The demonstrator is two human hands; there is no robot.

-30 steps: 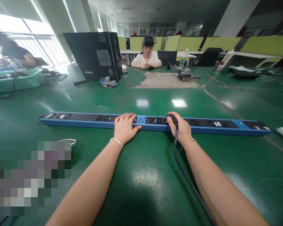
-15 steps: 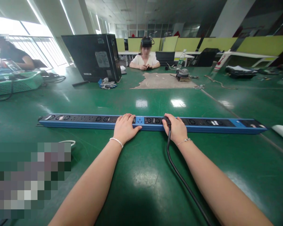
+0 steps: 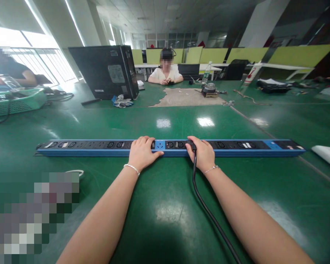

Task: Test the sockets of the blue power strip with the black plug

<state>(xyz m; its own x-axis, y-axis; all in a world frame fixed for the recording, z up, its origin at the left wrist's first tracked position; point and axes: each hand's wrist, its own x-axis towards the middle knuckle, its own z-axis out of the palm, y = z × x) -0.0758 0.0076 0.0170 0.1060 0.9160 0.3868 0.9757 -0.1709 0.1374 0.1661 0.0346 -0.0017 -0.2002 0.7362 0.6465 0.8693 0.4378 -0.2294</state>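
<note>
"Where do we have the power strip (image 3: 172, 154)?"

"Lengthwise from left to right across the green table (image 3: 159, 187) before us."

"And our grip?"

"Our left hand (image 3: 141, 154) lies half-spread over it, left of its middle, probably to steady it (whether it squeezes, we can't tell). Our right hand (image 3: 205, 156) closes around the black plug (image 3: 191, 145) at the strip's top; the cable (image 3: 199, 196) trails near and right, likely so it stays clear of our left hand."
</note>
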